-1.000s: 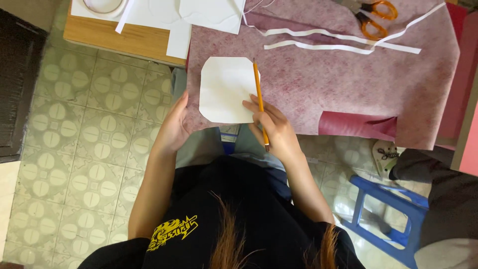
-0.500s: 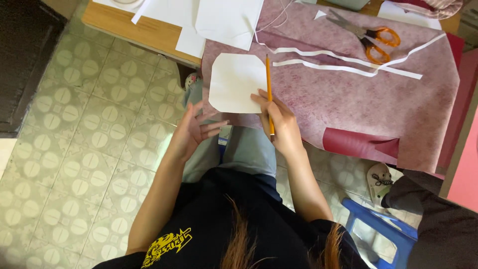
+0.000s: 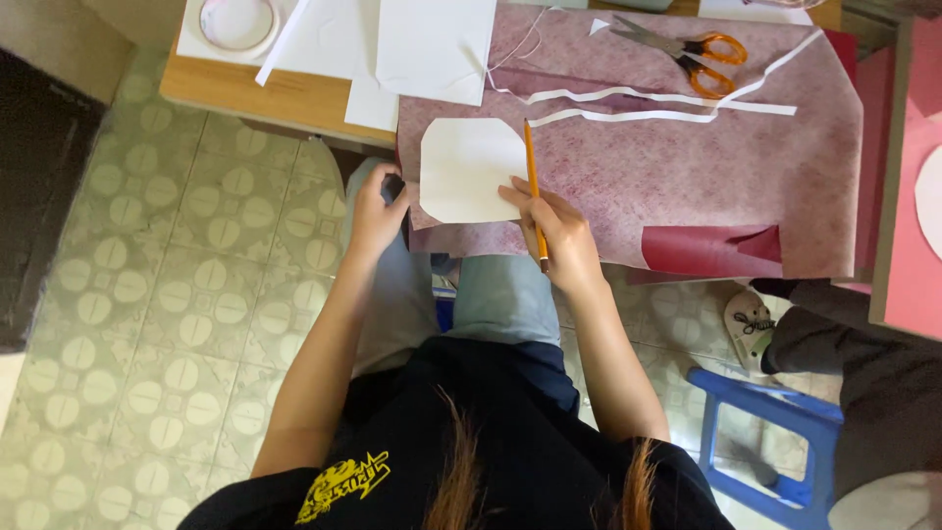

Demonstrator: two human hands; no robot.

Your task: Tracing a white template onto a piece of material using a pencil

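Observation:
My right hand (image 3: 557,228) holds an orange pencil (image 3: 533,177) and rests on the lower right edge of a white paper template (image 3: 469,169) with clipped corners. The template lies on a pinkish patterned sheet (image 3: 687,167) spread over the table. My left hand (image 3: 376,208) grips the sheet's left edge by the table's front, with something small and dark at its fingers. White paper strips (image 3: 638,103) cross the sheet further back.
Orange-handled scissors (image 3: 692,49) lie at the back of the sheet. A tape roll (image 3: 238,22) and white paper sheets (image 3: 432,44) sit on the wooden table (image 3: 265,98). A blue stool (image 3: 775,442) and another person's dark leg (image 3: 844,344) are at the right.
My left hand has moved from under the template to the sheet's left edge. The right hand with the pencil stays on the template. The view has shifted slightly.

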